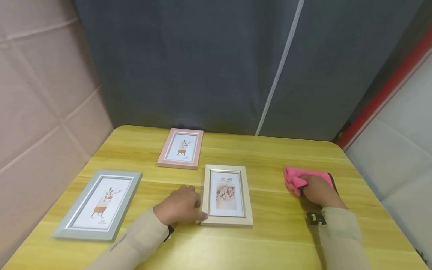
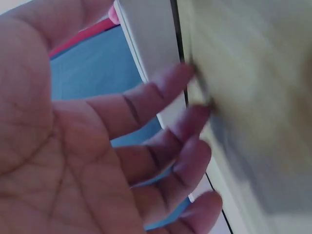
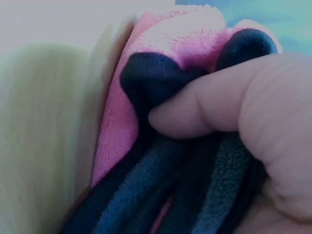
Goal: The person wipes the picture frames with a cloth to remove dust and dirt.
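My left hand is at the left edge of a cream picture frame that lies face up with a floral print. In the left wrist view its loosely bent fingers reach the line where the frame's side meets the table, the thumb apart from them. On the right, my right hand holds a folded pink cloth against the table. The right wrist view shows the thumb pressing into the cloth's dark grey side and black trim.
A grey-blue picture frame lies at the left, and a smaller pink one lies further back. Both sit on the yellow wood-grain table. A dark curtain hangs behind it, with pale walls on both sides.
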`<state>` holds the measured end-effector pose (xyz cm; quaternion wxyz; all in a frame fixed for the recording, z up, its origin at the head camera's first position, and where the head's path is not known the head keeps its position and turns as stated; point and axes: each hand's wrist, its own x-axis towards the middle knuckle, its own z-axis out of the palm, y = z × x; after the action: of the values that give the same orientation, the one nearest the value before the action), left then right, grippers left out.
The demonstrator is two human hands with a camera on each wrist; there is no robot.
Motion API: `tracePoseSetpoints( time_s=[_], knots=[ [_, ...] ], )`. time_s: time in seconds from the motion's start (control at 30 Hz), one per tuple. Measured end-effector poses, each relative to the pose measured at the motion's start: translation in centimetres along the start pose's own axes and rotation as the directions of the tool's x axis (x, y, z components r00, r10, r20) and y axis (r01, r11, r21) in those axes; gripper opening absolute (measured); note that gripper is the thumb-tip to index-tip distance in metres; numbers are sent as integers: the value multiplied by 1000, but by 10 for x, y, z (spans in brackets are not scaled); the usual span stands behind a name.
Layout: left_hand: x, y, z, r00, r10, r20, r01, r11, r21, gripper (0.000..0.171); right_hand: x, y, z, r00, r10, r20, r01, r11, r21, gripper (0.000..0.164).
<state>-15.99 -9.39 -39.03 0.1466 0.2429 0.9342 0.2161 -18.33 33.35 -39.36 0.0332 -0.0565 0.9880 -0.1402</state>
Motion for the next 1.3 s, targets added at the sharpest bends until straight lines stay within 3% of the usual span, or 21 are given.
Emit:
tracePoseSetpoints(
  time_s=[0.1, 0.2, 0.33, 0.47, 0.63, 0.73, 0.87, 0.97, 1.3],
  knots=[
    [2, 1, -2, 1000, -30, -10, 30, 998, 59, 54, -2, -5, -5, 997, -45, -57, 48, 998, 46, 18],
    [4, 0, -3, 999, -44, 14, 43, 997, 56, 73, -4, -19, -12, 985, -127, -113, 138, 986, 94, 23],
    [3, -2, -4, 996, -61, 59, 61, 998, 3, 78, -8, -50, -20, 962, -237, -134, 253, 960, 121, 31],
    [1, -4, -4, 995, -66, 76, 68, 998, -20, 79, -12, -83, -22, 938, -319, -132, 337, 930, 145, 24],
    [2, -6, -3, 995, -61, 75, 60, 998, 17, 81, -23, -119, -20, 907, -414, -76, 420, 901, 107, 30],
    [3, -8, -1, 996, -44, 72, 41, 998, 40, 82, -30, -138, -16, 870, -493, -1, 491, 866, 92, 28],
    [5, -8, 1, 997, -39, 70, 35, 998, 57, 83, -35, -156, -4, 820, -565, 98, 552, 824, 127, 39],
    [5, -8, 1, 996, -50, 75, 46, 997, 55, 83, -37, -162, 7, 818, -557, 144, 543, 830, 125, 38],
    [2, -7, 1, 993, -41, 108, 34, 997, 72, 80, -35, -171, 27, 877, -468, 106, 477, 876, -78, 16]
  ],
)
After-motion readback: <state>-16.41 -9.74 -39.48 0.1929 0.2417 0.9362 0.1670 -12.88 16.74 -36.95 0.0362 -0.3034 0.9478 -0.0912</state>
